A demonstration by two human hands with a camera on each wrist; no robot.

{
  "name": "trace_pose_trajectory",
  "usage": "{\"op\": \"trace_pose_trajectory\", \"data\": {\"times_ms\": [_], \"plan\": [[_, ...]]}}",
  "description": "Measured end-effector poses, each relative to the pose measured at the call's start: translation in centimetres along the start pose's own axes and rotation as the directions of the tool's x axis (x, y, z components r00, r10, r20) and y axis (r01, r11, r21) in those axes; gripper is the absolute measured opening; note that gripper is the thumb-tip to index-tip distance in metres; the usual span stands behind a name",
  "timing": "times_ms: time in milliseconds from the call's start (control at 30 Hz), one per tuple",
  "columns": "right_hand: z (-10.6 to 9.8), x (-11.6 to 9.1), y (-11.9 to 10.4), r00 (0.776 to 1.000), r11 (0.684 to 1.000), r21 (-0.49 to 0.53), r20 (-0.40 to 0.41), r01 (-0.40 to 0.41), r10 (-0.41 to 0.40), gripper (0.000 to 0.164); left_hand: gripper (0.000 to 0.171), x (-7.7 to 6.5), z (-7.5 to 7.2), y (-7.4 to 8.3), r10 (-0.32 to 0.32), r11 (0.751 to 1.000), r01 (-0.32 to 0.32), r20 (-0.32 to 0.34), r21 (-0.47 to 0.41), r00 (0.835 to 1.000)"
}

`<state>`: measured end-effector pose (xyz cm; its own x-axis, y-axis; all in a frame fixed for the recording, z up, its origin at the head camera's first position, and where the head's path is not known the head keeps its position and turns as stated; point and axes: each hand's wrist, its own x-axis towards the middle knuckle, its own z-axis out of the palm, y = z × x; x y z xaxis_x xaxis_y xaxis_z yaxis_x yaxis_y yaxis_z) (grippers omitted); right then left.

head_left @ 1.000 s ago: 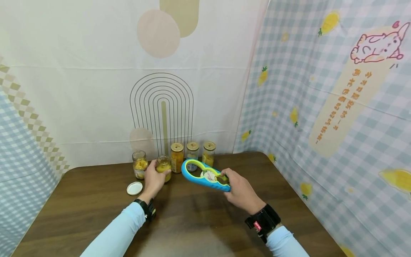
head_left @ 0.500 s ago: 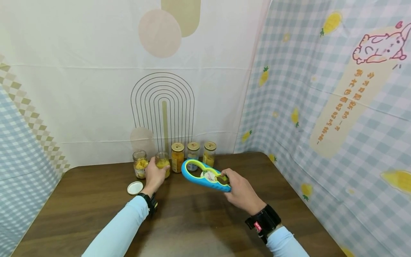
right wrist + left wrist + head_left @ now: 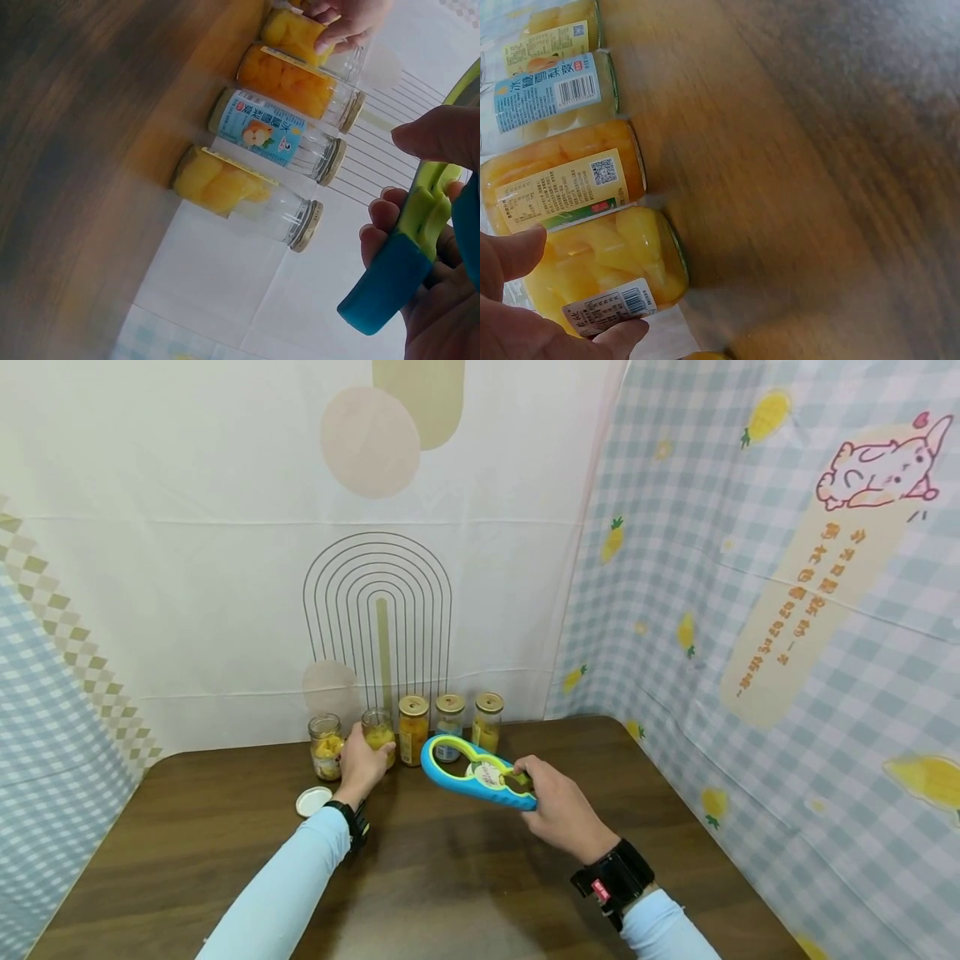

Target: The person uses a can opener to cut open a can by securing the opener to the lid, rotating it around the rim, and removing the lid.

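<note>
With thumb and fingers around its sides, my left hand [image 3: 362, 766] grips a lidless glass jar of yellow fruit [image 3: 378, 737] at the back of the table. In the left wrist view, that jar [image 3: 622, 247] stands upright close beside a jar of orange fruit [image 3: 562, 184]. My right hand [image 3: 562, 806] holds a blue and green jar opener [image 3: 487, 774] by its narrow end, above the table and in front of the jars. Its fingers curl around the handle [image 3: 390, 285] in the right wrist view. A white-faced lid [image 3: 313, 801] lies left of my left hand.
Another lidless jar of yellow fruit [image 3: 327, 752] stands to the left. Right of the gripped jar are the capped orange-fruit jar [image 3: 413, 731], a capped blue-labelled jar [image 3: 450, 717] and a capped yellow-fruit jar [image 3: 488, 722]. A white cloth [image 3: 225, 635] hangs behind the wooden table [image 3: 420, 893].
My left hand has moved the lidless jar back, toward the cloth and into line with the other jars. The right hand and jar opener stay nearly still.
</note>
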<state>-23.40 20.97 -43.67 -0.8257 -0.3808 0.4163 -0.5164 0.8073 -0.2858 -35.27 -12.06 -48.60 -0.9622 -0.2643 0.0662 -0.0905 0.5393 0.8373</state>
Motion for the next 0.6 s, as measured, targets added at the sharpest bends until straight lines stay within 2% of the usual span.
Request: {"op": "trace_pose_trajectory", "data": {"times_ms": [367, 600], "plan": [[-0.1, 0.26, -0.21, 1.0, 1.0, -0.002, -0.006, 0.01, -0.01, 0.054, 0.078, -0.1, 0.01, -0.52, -0.017, 1.0, 0.018, 0.015, -0.02, 1.0], [-0.19, 0.48, -0.34, 1.0, 1.0, 0.002, -0.003, 0.012, -0.012, 0.055, 0.084, -0.81, -0.25, -0.16, -0.038, 0.999, 0.036, 0.043, 0.041, 0.998]]}}
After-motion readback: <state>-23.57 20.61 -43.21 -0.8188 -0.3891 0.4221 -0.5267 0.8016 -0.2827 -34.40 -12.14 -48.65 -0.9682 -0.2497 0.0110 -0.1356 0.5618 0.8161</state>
